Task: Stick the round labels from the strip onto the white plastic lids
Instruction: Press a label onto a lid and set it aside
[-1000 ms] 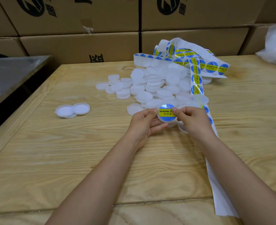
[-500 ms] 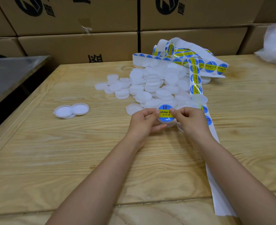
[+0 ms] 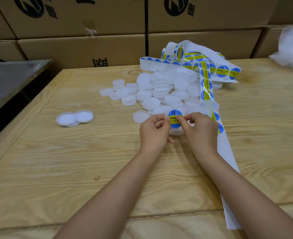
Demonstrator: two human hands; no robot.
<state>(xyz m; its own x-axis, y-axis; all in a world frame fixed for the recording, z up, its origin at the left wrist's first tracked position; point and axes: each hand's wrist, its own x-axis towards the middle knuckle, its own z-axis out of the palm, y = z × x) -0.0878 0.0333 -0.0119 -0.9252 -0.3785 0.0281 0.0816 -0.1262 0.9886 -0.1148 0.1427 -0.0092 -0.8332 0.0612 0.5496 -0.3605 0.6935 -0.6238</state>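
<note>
Both my hands hold one white plastic lid (image 3: 176, 132) just above the table. A round blue-and-yellow label (image 3: 174, 118) lies on its top. My left hand (image 3: 155, 131) grips the lid's left edge, and my right hand (image 3: 199, 128) holds the right edge with the thumb pressing on the label. The label strip (image 3: 207, 83) runs from a tangled heap at the back right down past my right arm; its near part is bare white backing (image 3: 228, 163). A heap of white lids (image 3: 161, 94) lies behind my hands.
Three separate lids (image 3: 75, 117) lie open side up at the left. Cardboard boxes (image 3: 83, 49) line the back of the wooden table (image 3: 73, 169). A metal surface (image 3: 9, 80) stands at the far left, and a white plastic bag (image 3: 292, 47) at the back right.
The labelled lid has turned in my hands, so the label's text now reads differently. My right thumb has slid onto the label's middle. Both hands stay in the same place.
</note>
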